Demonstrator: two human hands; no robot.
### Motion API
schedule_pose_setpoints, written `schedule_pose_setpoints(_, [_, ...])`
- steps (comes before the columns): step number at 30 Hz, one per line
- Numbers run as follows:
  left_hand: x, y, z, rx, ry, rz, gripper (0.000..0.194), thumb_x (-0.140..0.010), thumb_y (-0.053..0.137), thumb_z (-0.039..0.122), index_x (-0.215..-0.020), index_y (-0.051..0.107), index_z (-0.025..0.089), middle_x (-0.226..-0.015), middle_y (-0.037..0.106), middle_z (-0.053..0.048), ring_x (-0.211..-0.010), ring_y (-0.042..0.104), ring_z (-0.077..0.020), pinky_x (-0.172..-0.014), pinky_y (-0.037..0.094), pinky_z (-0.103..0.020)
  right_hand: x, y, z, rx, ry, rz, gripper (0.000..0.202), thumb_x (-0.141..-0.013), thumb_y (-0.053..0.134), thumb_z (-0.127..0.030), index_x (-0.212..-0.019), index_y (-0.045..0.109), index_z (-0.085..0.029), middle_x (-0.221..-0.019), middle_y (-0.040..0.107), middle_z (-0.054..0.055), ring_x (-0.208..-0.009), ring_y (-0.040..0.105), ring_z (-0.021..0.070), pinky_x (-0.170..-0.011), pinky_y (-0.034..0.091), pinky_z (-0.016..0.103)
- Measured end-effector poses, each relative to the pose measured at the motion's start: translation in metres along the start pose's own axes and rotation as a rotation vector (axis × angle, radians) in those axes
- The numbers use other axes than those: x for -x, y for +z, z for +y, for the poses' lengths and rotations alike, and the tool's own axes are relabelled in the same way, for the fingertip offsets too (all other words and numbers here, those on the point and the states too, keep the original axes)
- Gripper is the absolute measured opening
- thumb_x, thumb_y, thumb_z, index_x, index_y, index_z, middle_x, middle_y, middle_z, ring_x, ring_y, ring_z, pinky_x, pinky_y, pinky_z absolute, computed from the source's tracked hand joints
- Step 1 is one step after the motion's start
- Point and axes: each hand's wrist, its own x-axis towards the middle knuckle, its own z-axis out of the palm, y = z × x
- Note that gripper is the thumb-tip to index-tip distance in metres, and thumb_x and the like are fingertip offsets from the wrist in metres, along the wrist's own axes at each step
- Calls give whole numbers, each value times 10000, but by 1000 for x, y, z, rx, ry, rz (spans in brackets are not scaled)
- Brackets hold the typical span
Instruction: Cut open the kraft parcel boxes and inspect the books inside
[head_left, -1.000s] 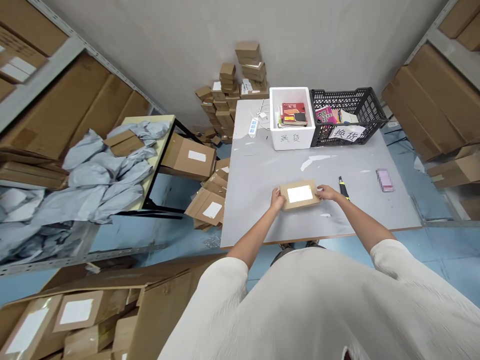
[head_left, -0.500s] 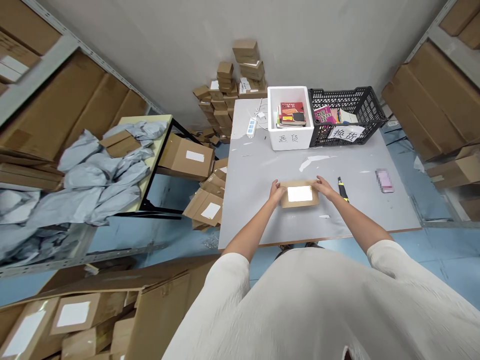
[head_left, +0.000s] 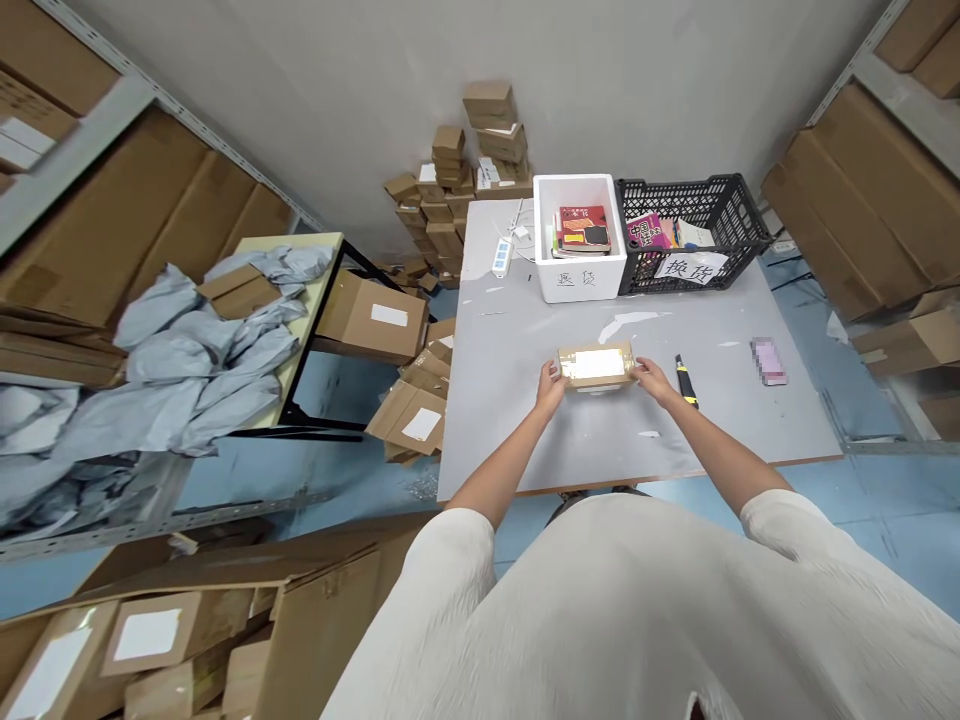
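Parcel storeroom, as seen from where I stand. Left of the left grip [head_left: 551, 388]: labelled boxes [head_left: 360, 318], grey mailing bags [head_left: 169, 355]. Right of the right grip [head_left: 652, 380]: box cutter [head_left: 685, 384]; farther out, racked large cartons [head_left: 885, 190]. Beyond both: white tub [head_left: 559, 288] with books [head_left: 581, 228]; black crate [head_left: 636, 274], sign [head_left: 690, 267] reading 换货 (exchange); leftward, carton stacks [head_left: 489, 105] by the wall [head_left: 322, 110].

Brown box [head_left: 597, 371]: small, long and shut, made of cardboard.
White label [head_left: 598, 361]: on the face looking up.
Shiny tape [head_left: 566, 363]: beside the label, left and right.
Box ends: left one in the left hand [head_left: 551, 386], right one in the right hand [head_left: 651, 380].
Gray table [head_left: 502, 390]: the box is over its middle; touching or not, I can't tell.
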Motion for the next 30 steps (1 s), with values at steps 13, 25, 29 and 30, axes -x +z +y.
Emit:
schedule_pose_setpoints(13, [-15, 6, 2, -104, -53, 33, 871, -816, 740, 198, -1638, 452, 234, -1678, 529, -163, -1513, 546, -286, -1198, 458, -367, -3, 1, -12, 13, -41, 12, 741, -893, 748, -399, -1595, 606, -209, -1681, 558, 152, -1483, 581, 334, -1275, 441, 486])
schedule_pose_setpoints(25, [-23, -1, 15, 70, 18, -39, 926, -833, 708, 191, -1707, 412, 267, -1618, 606, -134, -1411, 641, -256, -1123, 519, -348, -2, 2, -24, -163, -108, -40, 956, -883, 782, -510, -1735, 410, -286, -1658, 578, 140, -1513, 560, 322, -1221, 514, 488])
schedule_pose_setpoints(29, [-21, -9, 12, 33, 19, -10, 866, -870, 696, 270, -1697, 441, 276, -1502, 659, -113, -1306, 682, -235, -1074, 532, -331, 3, 1, -24, -185, -124, -12, 871, -911, 722, -610, -1690, 485, -301, -1579, 646, 105, -1453, 615, 299, -1197, 542, 459])
schedule_pose_setpoints(30, [-22, -10, 12, 35, 26, -3, 854, -877, 689, 285, -1695, 445, 284, -1460, 675, -100, -1294, 682, -228, -1083, 526, -331, 4, 1, -24, -192, -123, -10, 849, -926, 701, -626, -1683, 496, -302, -1570, 654, 99, -1445, 623, 291, -1199, 543, 449])
